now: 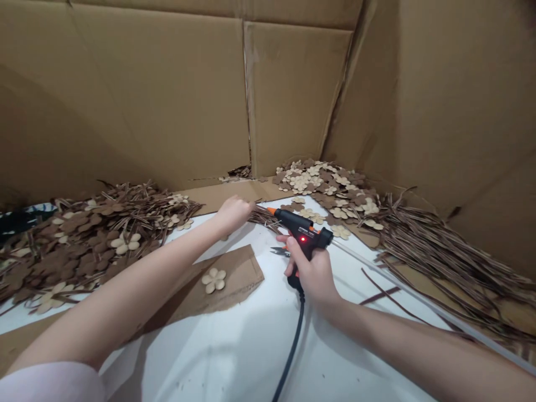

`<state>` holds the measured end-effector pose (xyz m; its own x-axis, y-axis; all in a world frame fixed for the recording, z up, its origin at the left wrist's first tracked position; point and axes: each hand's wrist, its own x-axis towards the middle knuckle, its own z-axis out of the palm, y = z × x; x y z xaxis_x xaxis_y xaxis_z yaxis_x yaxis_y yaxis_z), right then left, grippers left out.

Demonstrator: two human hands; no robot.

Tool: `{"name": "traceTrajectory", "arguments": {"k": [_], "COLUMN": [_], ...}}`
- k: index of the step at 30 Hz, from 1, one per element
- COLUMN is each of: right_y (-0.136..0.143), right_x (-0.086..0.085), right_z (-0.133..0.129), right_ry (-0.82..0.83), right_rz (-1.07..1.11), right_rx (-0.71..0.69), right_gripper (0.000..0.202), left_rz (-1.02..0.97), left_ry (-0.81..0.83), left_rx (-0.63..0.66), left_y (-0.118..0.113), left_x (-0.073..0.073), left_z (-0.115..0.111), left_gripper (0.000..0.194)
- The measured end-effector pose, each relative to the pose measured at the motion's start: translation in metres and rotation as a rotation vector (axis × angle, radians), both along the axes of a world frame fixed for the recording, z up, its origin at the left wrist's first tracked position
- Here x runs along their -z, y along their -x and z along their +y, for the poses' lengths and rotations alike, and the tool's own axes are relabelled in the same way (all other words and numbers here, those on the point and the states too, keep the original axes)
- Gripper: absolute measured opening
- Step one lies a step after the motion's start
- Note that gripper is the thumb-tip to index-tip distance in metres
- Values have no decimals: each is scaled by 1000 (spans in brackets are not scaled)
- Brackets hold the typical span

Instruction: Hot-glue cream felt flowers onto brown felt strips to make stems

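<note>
My right hand is wrapped round the grip of a black hot glue gun with an orange nozzle and a lit red light. A long clear glue stick trails from its back, and a black cord hangs below. My left hand is closed just left of the nozzle; what its fingers pinch is hidden. Beside it lies a small bundle of brown strips. Pointed metal blades show under the gun. One cream flower rests on a cardboard piece nearer me.
A heap of brown and cream flowers with thin stems lies left. Loose flower cutouts are piled at the back. Long brown strips spread at right. Cardboard walls enclose the white table behind and at right.
</note>
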<state>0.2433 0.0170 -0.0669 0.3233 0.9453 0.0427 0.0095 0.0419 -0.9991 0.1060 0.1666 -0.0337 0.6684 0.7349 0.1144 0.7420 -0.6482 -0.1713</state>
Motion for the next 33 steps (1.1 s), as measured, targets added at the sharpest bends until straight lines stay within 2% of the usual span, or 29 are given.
{"name": "traceTrajectory", "arguments": {"k": [4,7,9,12,14,18,21,25,29,33], "right_y": [0,-1,-2,-3,-3,1,6,10,9,9], "right_x": [4,3,2,-1,-3,-4,-3,0,-2,-4], "right_z": [1,1,1,0,-1,-7,-12,-17,-18,-19], "right_ry": [-2,1,11,29,36,57,62,22,-15,18], "right_rz": [1,17,31,40,33,23,17,-7,1,2], "right_rx": [15,13,18,18,5,-57,-145,-239,-284,-324], "right_gripper": [43,43,44,44,43,39,34,29,24,23], "left_rz": [-88,-204,-284,-370,-488,-678,-745,-812,-843,-902], "left_ry": [-27,-52,-57,-37,53,326,476,604,632,737], "left_rx": [-115,-169,-198,-235,-264,-290,-317,-328,-295,-336], "left_y": [6,17,28,43,50,55,51,43,38,36], "left_x": [-12,-23,-31,-40,-43,-39,-30,-18,-13,-9], "left_z": [-2,-12,-26,-57,-83,-127,-144,-150,-152,-154], "left_gripper": [19,18,22,24,22,21,22,25,25,27]}}
